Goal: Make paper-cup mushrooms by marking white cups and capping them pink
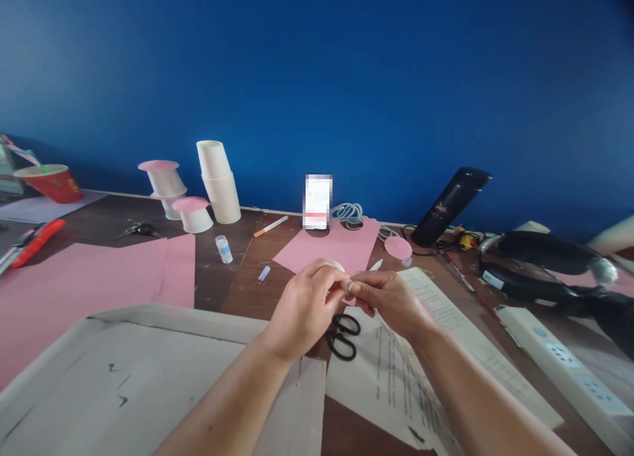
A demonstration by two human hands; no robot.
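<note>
The fingers of the left hand (306, 299) and the right hand (396, 303) were pinched narrowly together on a small white thing (338, 266), mostly hidden by them, near the black scissors (342, 337). To the left stood a small clear bottle (224, 250); its content I could not tell. Behind it, the white cups (221, 195) made a tall stack, beside other cups (194, 220) topped with pink discs (191, 204). A red cup (59, 186) contained something striped (24, 152).
</note>
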